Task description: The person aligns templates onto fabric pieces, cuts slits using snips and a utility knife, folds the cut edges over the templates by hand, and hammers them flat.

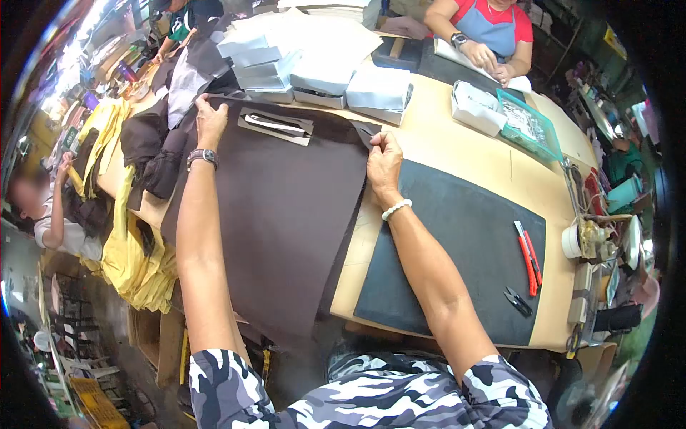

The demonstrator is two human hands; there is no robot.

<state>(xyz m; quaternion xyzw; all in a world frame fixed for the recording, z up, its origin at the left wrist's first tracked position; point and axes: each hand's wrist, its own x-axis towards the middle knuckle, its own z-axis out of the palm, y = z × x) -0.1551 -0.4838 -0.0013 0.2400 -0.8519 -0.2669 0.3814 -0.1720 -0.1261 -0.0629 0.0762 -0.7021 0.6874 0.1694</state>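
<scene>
A large piece of dark brown fabric [286, 214] spreads over the table and hangs past its front edge. At its far left corner, my left hand [211, 123] is closed, pinching the fabric's edge. My right hand [385, 159] pinches the far right corner, fingers closed. Between the hands, near the far edge, a pale template with a long slot [275, 128] lies on the fabric. To the right of the fabric is a black cutting mat [457, 247], partly covered by my right forearm.
Red utility knives [529, 259] and thread snips [518, 302] lie on the mat. White boxes [379, 89] and a teal tray [530, 129] stand farther back. Yellow fabric [136, 264] hangs at the left. People [493, 36] sit across the table and at the left.
</scene>
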